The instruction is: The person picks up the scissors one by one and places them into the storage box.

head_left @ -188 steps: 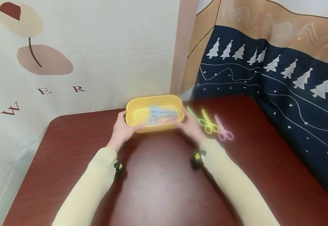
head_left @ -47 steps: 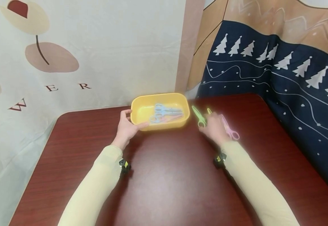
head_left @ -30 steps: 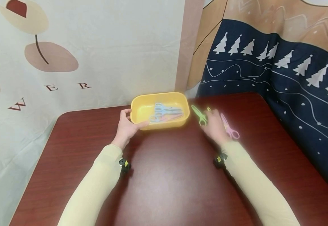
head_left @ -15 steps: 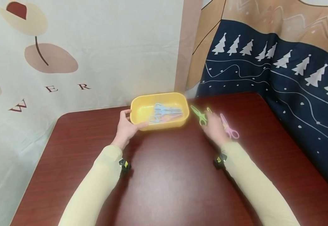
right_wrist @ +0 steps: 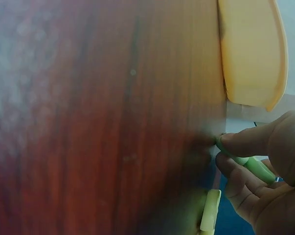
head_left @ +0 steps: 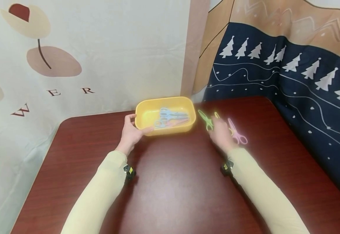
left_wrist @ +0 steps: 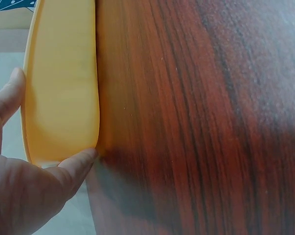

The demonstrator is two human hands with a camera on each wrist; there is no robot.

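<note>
My left hand (head_left: 130,134) grips the left end of a yellow plastic basin (head_left: 146,117), thumb on the near side and fingers round the far side. Blue scissors (head_left: 172,114) and pink ones lie inside it. To the basin's right, my right hand (head_left: 222,132) pinches the handle end of green scissors (right_wrist: 259,169) between thumb and fingers, low at the table. Their blades point towards the back. Yellow scissors (head_left: 217,115) lie mostly hidden under that hand. Pink scissors (head_left: 236,132) rest just right of it.
The dark red wooden table (head_left: 170,182) ends at the back against a pale printed cloth (head_left: 114,58). A navy cloth with white trees (head_left: 246,74) hangs along the right side.
Since the oldest frame, my right hand has left the basin's right end and gone to the scissors. The green scissors have turned slightly. My left hand has stayed on the basin.
</note>
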